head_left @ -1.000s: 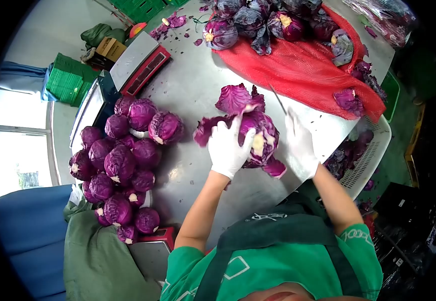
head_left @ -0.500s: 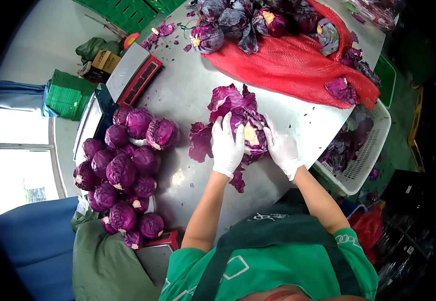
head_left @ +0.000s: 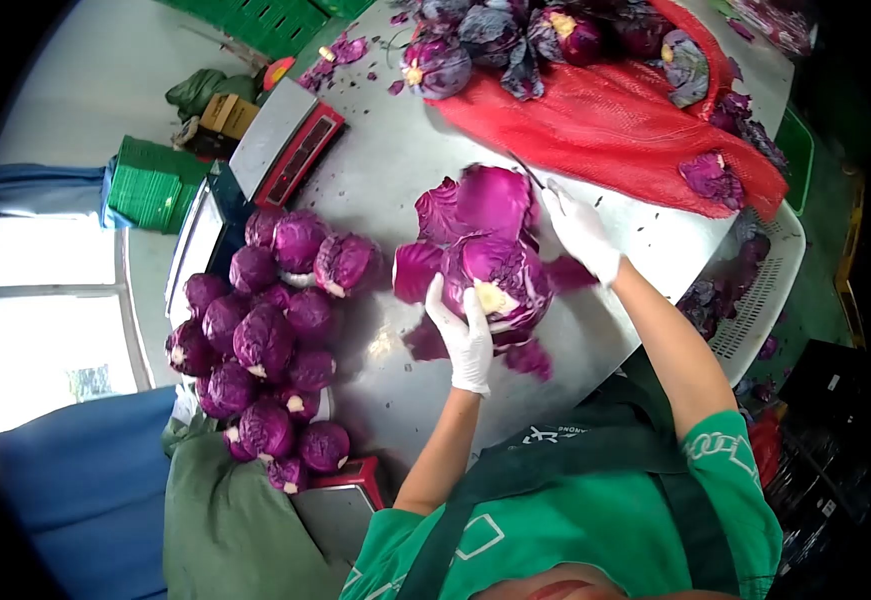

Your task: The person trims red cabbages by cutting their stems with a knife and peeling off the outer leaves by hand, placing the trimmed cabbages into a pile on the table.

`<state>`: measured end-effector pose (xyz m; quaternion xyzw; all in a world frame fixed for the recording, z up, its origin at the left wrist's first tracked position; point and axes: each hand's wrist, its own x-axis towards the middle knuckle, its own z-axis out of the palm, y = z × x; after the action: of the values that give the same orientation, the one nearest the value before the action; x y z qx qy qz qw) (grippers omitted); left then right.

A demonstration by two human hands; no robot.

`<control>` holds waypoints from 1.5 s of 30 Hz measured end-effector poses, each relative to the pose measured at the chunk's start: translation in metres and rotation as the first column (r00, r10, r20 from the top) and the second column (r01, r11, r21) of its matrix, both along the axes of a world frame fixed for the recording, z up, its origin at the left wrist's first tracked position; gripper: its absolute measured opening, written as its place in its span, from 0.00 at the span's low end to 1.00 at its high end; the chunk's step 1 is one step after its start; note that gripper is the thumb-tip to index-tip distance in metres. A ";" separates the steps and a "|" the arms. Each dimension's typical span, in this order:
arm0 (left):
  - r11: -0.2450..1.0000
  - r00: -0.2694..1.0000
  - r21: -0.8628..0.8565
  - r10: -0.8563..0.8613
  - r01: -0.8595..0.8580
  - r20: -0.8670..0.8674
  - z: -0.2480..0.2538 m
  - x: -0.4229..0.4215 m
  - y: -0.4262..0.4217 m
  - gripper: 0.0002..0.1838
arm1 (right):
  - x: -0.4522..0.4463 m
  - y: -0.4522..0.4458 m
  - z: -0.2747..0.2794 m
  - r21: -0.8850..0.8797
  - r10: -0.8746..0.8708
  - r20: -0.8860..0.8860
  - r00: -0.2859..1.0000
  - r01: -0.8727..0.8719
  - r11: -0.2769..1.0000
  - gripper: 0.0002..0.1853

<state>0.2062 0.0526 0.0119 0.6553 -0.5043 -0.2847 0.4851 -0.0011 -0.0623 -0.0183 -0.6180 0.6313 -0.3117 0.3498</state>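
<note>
My gloved left hand [head_left: 463, 335] grips a red cabbage [head_left: 503, 275] from its lower left, fingers and thumb against its side. The pale cut stem faces toward me. Loose purple outer leaves [head_left: 495, 200] lie spread around and beneath the cabbage on the metal table. Up and to the right of it, my gloved right hand [head_left: 580, 235] is apart from the cabbage. From its fingertips a thin dark tool, which looks like a knife [head_left: 527, 170], points up and left near the red bag's edge. Its handle is hidden in the fingers.
Several trimmed red cabbages [head_left: 265, 335] are piled on the left, beside a red-sided scale [head_left: 300, 150]. A red mesh bag [head_left: 595, 130] with untrimmed cabbages [head_left: 435, 68] lies at the back. A white basket [head_left: 755, 320] of leaves stands off the table's right edge [head_left: 690, 275].
My right hand has left the cabbage, moved up and right, and now has the thin tool at its fingertips. A large leaf has been folded back behind the cabbage; my left hand has shifted lower.
</note>
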 end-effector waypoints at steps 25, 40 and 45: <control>0.943 0.894 -0.040 -0.299 0.331 0.334 0.030 0.000 -0.023 0.32 | 0.006 0.069 0.051 0.152 0.196 -0.287 0.938 -0.157 0.976 0.25; 0.859 0.856 -0.176 -0.417 0.481 0.305 0.009 0.032 0.009 0.38 | 0.002 -0.004 0.026 0.325 0.161 -0.285 0.945 -0.063 0.944 0.33; 0.901 0.902 -0.103 -0.406 0.422 0.148 0.007 0.047 0.019 0.38 | -0.004 -0.001 0.034 -0.081 -0.059 -0.480 0.875 0.023 0.996 0.23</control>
<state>0.2527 0.0719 0.0186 0.5156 -0.6787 -0.3065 0.4238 -0.0048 -0.0630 0.0156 -0.6750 0.6996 -0.1782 0.1524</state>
